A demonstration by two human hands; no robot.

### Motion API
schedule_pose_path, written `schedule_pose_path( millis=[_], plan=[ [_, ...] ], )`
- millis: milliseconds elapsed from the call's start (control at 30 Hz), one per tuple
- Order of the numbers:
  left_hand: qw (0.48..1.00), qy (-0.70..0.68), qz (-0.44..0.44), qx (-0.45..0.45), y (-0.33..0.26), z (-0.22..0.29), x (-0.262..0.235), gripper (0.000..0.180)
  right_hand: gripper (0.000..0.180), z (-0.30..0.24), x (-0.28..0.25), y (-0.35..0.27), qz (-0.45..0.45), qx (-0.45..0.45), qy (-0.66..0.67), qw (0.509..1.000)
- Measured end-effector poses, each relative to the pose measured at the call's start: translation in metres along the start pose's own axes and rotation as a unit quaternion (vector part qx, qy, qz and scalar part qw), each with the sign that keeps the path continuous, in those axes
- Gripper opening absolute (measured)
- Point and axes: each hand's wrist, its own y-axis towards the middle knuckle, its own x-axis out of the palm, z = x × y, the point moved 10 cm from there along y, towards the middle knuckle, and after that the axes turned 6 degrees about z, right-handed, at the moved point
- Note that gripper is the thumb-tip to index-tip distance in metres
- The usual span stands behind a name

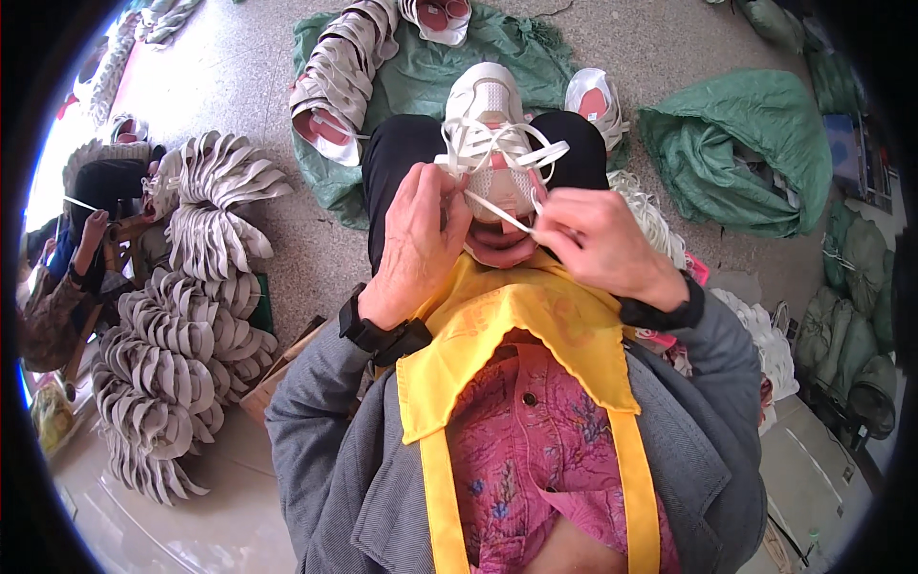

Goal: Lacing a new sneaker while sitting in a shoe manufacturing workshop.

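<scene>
A white sneaker (486,96) with a pinkish lining is held between my knees, its toe pointing away from me. White laces (492,143) cross over its front and lie in loose loops. My right hand (602,239) pinches a stretch of shoelace (497,209) that runs tight across the tongue from the left side. At the shoe's left edge, my left hand (421,234) is closed, its fingers curled against the upper; its fingertips are partly hidden. A yellow apron (516,311) covers my lap just below the shoe's heel.
Stacked grey-white shoe pieces (163,373) fill the floor at left, near another person's hand (94,230). A row of white shoes (339,81) lies on a green sheet (430,72) ahead. To the right are a green sack (741,143) and bundled white laces (765,344).
</scene>
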Motion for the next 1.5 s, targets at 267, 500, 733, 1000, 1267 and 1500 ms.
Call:
schedule_pose_path(
  millis=[267, 500, 733, 1000, 1267, 1500],
  plan=[
    [0.992, -0.068, 0.006, -0.108, 0.004, -0.012, 0.002, 0.019, 0.009, 0.041, 0.001, -0.038, -0.022, 0.175, 0.120, 0.977],
    [0.968, -0.120, 0.018, -0.220, 0.006, -0.039, 0.006, 0.018, 0.023, 0.092, -0.003, -0.020, 0.085, 0.309, 0.167, 0.932],
    [0.972, -0.146, 0.071, -0.170, 0.006, -0.032, -0.006, 0.009, 0.011, 0.102, 0.015, -0.002, 0.136, 0.217, 0.328, 0.909],
    [0.945, -0.292, 0.035, -0.141, 0.008, -0.012, -0.020, 0.012, 0.011, 0.050, -0.013, -0.011, 0.112, 0.115, 0.236, 0.958],
    [0.959, -0.245, 0.027, -0.143, 0.002, -0.026, -0.028, 0.013, 0.011, 0.078, -0.006, -0.028, 0.113, 0.185, 0.243, 0.945],
    [0.982, -0.111, -0.003, -0.154, -0.004, -0.037, -0.030, 0.017, 0.016, 0.076, -0.010, -0.025, 0.144, 0.175, 0.182, 0.957]
  ],
)
